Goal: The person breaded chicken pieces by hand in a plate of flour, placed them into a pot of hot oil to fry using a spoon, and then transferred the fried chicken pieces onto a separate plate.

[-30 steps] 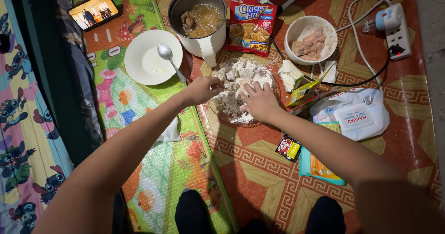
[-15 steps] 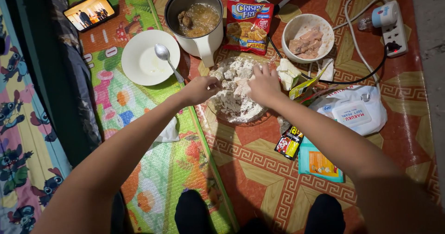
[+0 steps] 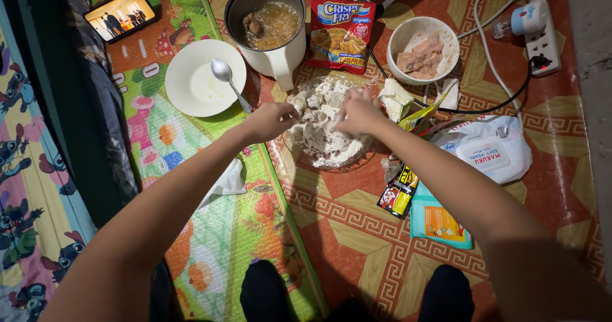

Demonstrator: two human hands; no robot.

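A glass plate on the floor mat holds several floured meat pieces in white powder. My left hand rests at the plate's left rim, fingers curled against a floured piece. My right hand lies over the plate's right side, fingers pressed down into the floured pieces. A white bowl of raw pale meat stands behind the plate to the right. A red breading-mix packet lies behind the plate.
An electric pot of hot oil with frying pieces stands at the back, its cord running to a power strip. A white plate with a spoon, a phone, a wet-wipes pack, small packets and my knees surround the area.
Both hands stay on the floured plate; my right hand has shifted slightly across the pieces. The view has tilted a little, so everything sits slightly higher in frame.
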